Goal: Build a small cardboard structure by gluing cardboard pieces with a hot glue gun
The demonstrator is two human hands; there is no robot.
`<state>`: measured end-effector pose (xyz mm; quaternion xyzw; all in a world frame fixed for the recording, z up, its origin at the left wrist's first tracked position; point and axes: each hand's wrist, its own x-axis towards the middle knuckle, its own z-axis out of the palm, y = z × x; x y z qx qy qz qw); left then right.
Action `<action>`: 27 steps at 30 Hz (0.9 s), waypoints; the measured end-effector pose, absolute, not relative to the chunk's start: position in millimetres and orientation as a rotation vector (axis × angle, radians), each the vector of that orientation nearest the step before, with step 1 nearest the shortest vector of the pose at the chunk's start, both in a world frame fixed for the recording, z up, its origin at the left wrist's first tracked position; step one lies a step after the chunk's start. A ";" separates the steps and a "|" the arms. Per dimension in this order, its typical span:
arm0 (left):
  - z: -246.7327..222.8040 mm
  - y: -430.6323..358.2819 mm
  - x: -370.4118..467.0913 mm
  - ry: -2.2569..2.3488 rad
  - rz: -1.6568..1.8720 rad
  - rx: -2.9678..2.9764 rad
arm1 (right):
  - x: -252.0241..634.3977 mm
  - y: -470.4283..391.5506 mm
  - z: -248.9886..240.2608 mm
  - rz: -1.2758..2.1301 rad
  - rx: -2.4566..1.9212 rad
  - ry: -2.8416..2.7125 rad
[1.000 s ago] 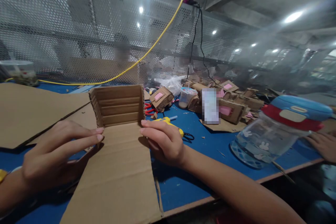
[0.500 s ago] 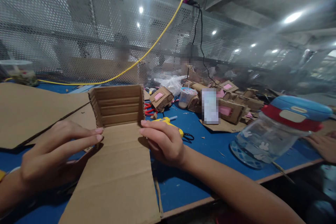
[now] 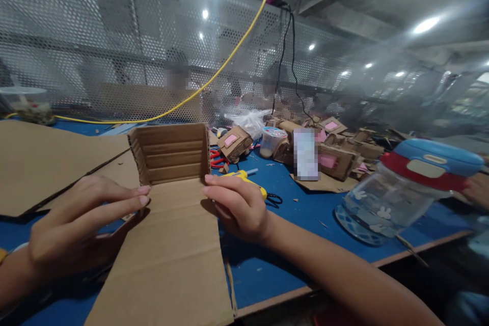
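A long cardboard piece (image 3: pixel 168 244) lies before me, its far end folded up into a three-sided box shape with a ribbed back wall. At its left edge my left hand (image 3: pixel 87 214) grips the cardboard near the fold, fingertips on top and the thumb below. My right hand (image 3: pixel 239 206) pinches the opposite edge at the base of the right wall, with its lower fingers curled out of sight. Just behind the right hand lies a yellow glue gun (image 3: pixel 244 178), partly covered by it. Red-handled pliers or scissors (image 3: pixel 217 159) rest beside the box wall.
A large cardboard sheet (image 3: pixel 49 163) lies at left on the blue table (image 3: pixel 278 260). To the right stand a water bottle (image 3: pixel 397 193), a phone-like blurred panel (image 3: pixel 305 155) and cardboard models (image 3: pixel 340 158). A plastic cup (image 3: pixel 272 141) sits behind. A yellow cable (image 3: pixel 229 58) hangs across.
My hands and the cardboard stay in place. At the far right, another person's hand and arm have pulled back behind the bottle.
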<state>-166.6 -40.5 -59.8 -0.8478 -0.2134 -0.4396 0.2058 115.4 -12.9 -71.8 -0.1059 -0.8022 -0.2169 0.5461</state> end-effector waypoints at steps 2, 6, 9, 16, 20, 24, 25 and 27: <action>-59.6 -41.2 -167.1 -0.612 -1.211 -2.374 | 116.0 -12.6 -72.8 -0.511 -0.255 -1.905; -63.8 -40.1 -168.2 -0.608 -1.263 -2.378 | 116.7 -12.8 -72.8 -0.496 -0.263 -1.918; -64.4 -39.1 -169.3 -0.587 -1.294 -2.379 | 116.6 -13.3 -71.1 -0.488 -0.256 -1.925; -59.2 -39.1 -173.0 -0.583 -1.231 -2.401 | 116.7 -12.8 -71.5 -0.500 -0.252 -1.932; -58.9 -38.4 -176.7 -0.548 -1.153 -2.456 | 119.3 -11.0 -76.2 -0.507 -0.271 -1.991; -55.9 -37.9 -179.4 -0.552 -1.115 -2.456 | 119.8 -11.1 -75.6 -0.492 -0.266 -1.988; -55.2 -37.9 -179.4 -0.544 -1.106 -2.455 | 119.3 -11.5 -74.6 -0.489 -0.261 -1.977; -54.8 -38.1 -178.8 -0.532 -1.098 -2.457 | 117.8 -12.2 -72.7 -0.494 -0.252 -1.951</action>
